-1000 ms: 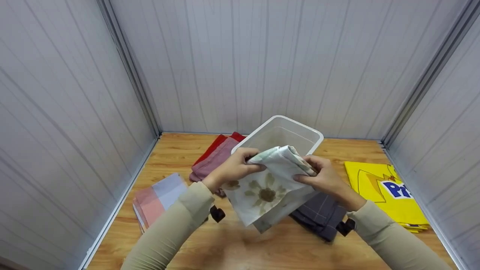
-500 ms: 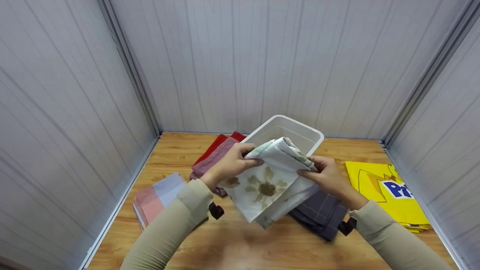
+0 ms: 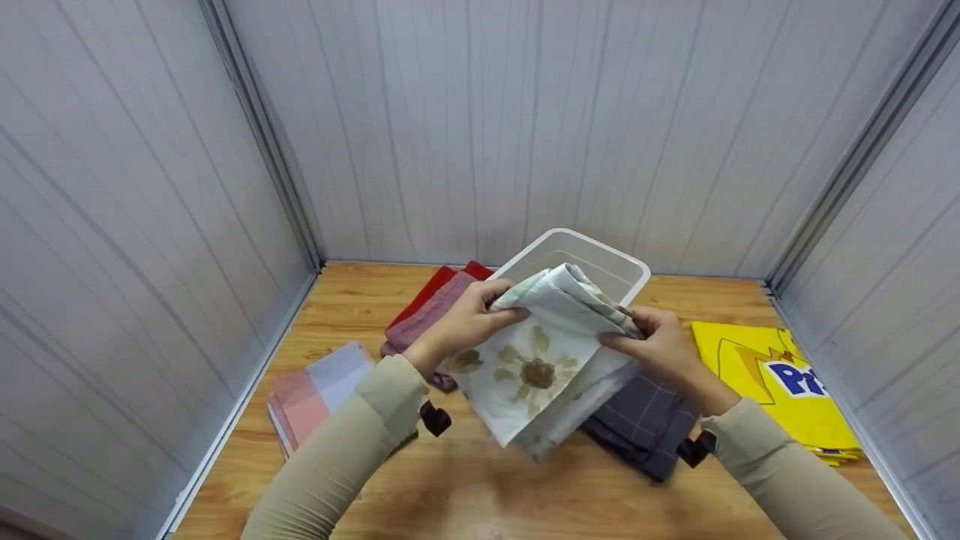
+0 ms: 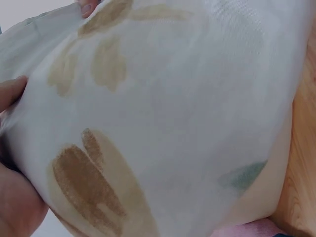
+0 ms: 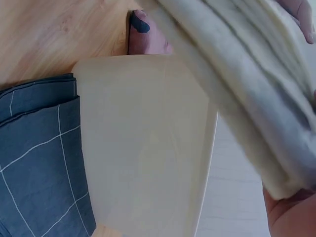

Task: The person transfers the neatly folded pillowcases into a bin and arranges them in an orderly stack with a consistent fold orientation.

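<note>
A white cloth (image 3: 510, 405) printed with brown flowers hangs in the air between both hands, its upper part folded over and its lower corners loose. My left hand (image 3: 472, 322) pinches the left end of the fold, thumb on the near side. At the right end, my right hand (image 3: 664, 352) grips the folded layers between thumb and fingers. The right wrist view shows the stacked layers of the cloth (image 5: 237, 84) edge-on. Behind the cloth stands a white plastic bin (image 3: 600, 244), its near part hidden by the fabric.
Left of the bin lie mauve (image 3: 431, 311) and red cloths (image 3: 435, 285). A pink and pale-blue cloth (image 3: 300, 409) lies farther left. Partly under the right hand is a dark checked cloth (image 3: 641, 427). A folded yellow cloth (image 3: 780, 420) lies by the right wall; panelled walls enclose the wooden tabletop (image 3: 480, 495).
Both hands have lifted the floral cloth slightly, and its folded top now overlaps more of the bin. The right hand has shifted a little to the right. The other cloths stay put.
</note>
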